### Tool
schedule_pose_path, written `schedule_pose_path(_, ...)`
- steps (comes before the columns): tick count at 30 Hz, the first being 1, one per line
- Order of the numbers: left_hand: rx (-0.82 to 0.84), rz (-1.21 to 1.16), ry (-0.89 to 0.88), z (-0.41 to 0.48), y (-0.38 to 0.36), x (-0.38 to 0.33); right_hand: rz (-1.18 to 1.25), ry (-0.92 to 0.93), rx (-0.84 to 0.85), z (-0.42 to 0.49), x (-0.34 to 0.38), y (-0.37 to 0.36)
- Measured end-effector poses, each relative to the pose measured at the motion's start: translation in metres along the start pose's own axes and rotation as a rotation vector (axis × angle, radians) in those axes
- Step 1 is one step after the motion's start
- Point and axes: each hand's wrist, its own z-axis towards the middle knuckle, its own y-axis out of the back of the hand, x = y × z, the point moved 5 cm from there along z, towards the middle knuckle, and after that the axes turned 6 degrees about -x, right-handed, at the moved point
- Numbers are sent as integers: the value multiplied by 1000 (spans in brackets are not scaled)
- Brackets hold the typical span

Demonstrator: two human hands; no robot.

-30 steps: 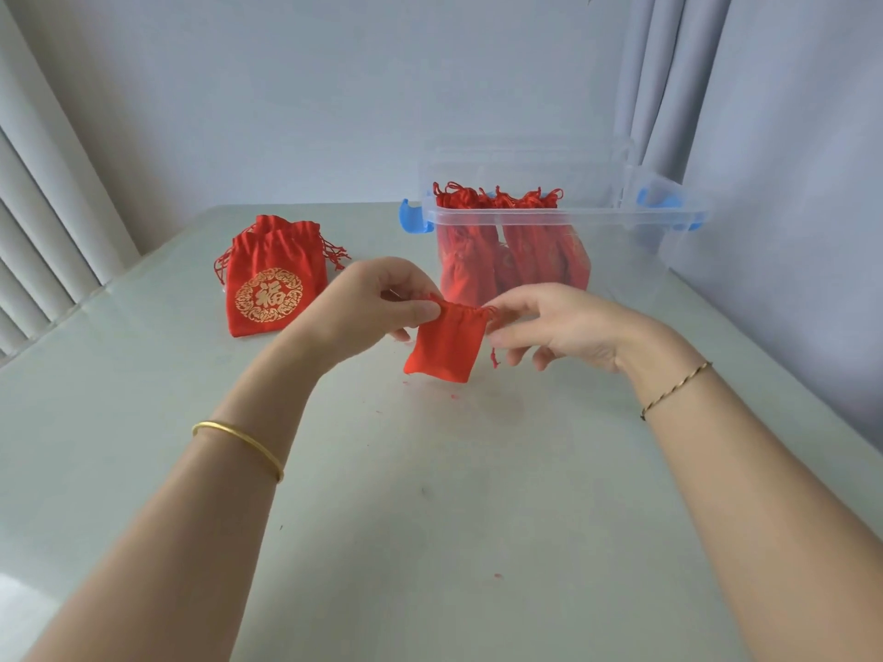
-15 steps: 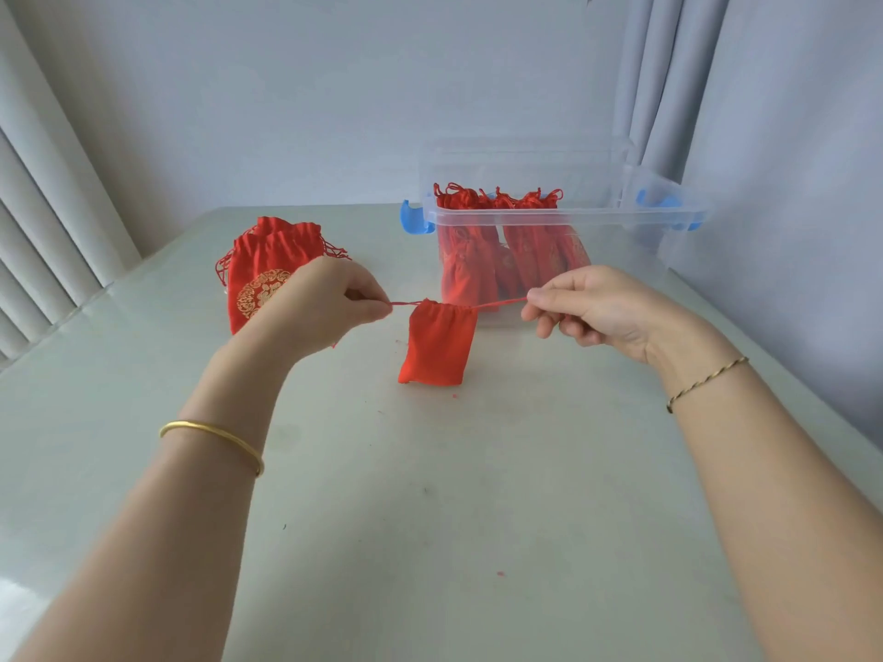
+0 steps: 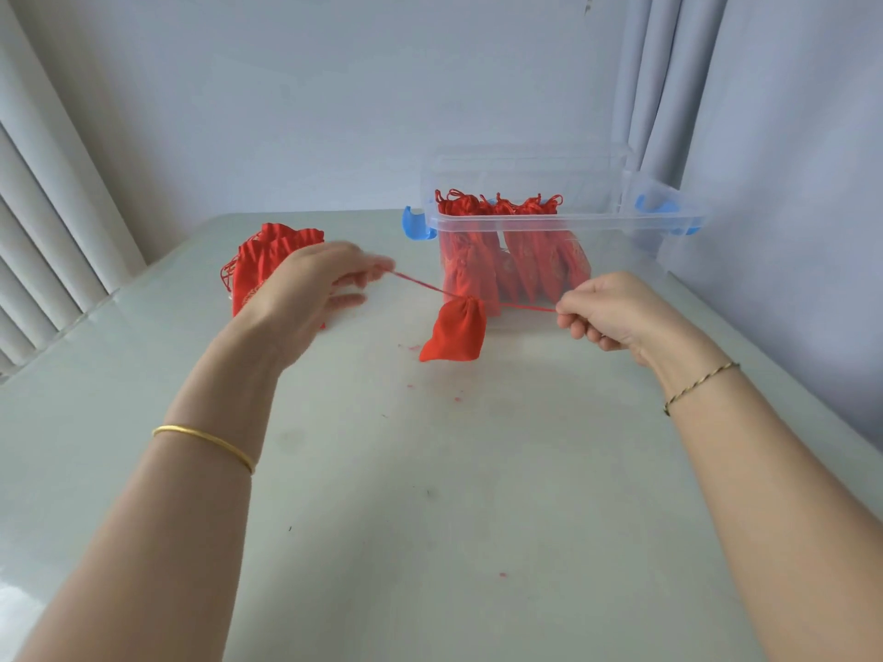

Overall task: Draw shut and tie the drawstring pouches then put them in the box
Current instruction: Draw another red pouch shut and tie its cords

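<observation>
Left hand (image 3: 306,289), right hand (image 3: 602,310) each pinch drawstring (image 3: 420,283); red pouch (image 3: 454,329) between them, mouth cinched.

We see blinds (image 3: 43,231) outside our left hand (image 3: 306,291), curtains (image 3: 662,88) outside our right hand (image 3: 616,312), a pale wall (image 3: 334,97) beyond, and a glossy table (image 3: 430,470) beneath.

I see a pale bench (image 3: 430,494) flecked with red lint (image 3: 457,399), blinds (image 3: 48,231) at left, curtain (image 3: 659,88) at back right.
</observation>
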Motion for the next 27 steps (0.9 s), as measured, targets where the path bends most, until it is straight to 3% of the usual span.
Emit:
schedule_pose_path(2, 154, -347, 39, -7, -20, -10, 89, 21, 27, -2, 8, 0)
schedule_pose_path(4, 243, -493, 82, -10, -34, -15, 236, 76, 75, -7, 21, -1)
schedule_pose_path(8, 335, -317, 111, -18, -51, -11, 451, 240, 196, -24, 53, -8)
schedule_pose_path(14, 354, -38, 46, -22, -61, -7, 515, 366, 253, -40, 72, -27)
schedule_pose_path(18, 348, -64, 52, -22, -62, -5, 509, 209, 248, -33, 60, -33)
schedule_pose_path(21, 353, -135, 73, -20, -61, -4, 441, 86, 383, -33, 50, -38)
schedule_pose_path(23, 351, -163, 79, -19, -60, -3, 378, 94, 454, -37, 48, -43)
schedule_pose_path(27, 317, -175, 100, -17, -57, -1, 288, 230, 383, -37, 51, -40)
